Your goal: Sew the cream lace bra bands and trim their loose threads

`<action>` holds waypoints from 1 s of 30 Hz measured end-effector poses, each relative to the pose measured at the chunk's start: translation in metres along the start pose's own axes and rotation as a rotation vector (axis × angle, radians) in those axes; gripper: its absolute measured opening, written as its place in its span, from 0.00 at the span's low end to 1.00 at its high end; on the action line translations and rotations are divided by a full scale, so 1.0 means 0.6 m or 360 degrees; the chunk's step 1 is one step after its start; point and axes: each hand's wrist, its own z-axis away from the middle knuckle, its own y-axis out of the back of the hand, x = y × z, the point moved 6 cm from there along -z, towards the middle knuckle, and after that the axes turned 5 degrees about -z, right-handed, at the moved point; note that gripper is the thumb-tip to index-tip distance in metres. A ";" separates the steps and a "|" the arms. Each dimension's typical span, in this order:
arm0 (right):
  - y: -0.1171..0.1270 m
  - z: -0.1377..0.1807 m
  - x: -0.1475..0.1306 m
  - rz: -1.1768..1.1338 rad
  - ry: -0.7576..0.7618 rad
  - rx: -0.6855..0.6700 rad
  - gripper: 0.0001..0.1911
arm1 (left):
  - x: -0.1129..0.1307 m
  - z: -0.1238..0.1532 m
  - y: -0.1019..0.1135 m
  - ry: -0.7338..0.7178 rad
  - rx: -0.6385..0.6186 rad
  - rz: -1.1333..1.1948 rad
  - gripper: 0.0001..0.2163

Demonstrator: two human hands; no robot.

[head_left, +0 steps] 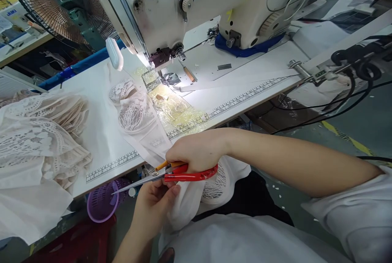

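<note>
My right hand (199,150) is closed around red-handled scissors (191,176), their blades pointing left over the table's front edge. A thin orange stick-like thing (162,166) also shows under its fingers; I cannot tell what it is. Just below the blades, my left hand (156,203) pinches the edge of a white lace bra (183,203). One cup of this bra (216,185) lies over my lap, partly behind the scissors. Another white lace piece (133,112) stretches from the table's edge up beside the sewing machine's needle area (157,71), and how it joins the bra is hidden by my hands.
The sewing machine (165,14) stands over the white table (101,132), which has printed rulers. A pile of white lace pieces (39,144) lies at left. Below are a purple basket (101,206) and a red stool (82,242). A fan (70,5) stands behind; cables (330,112) hang at right.
</note>
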 end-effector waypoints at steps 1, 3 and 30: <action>0.000 0.000 0.000 -0.0003 -0.0001 -0.0004 0.11 | 0.000 0.000 0.001 0.0016 0.0005 -0.0003 0.12; -0.001 0.000 0.001 -0.0002 0.0000 -0.0014 0.11 | 0.002 -0.001 0.000 0.0042 -0.0002 -0.0031 0.11; -0.152 0.107 0.037 -0.0713 -0.0416 0.0297 0.19 | -0.033 0.002 -0.014 0.0187 0.0144 0.0794 0.14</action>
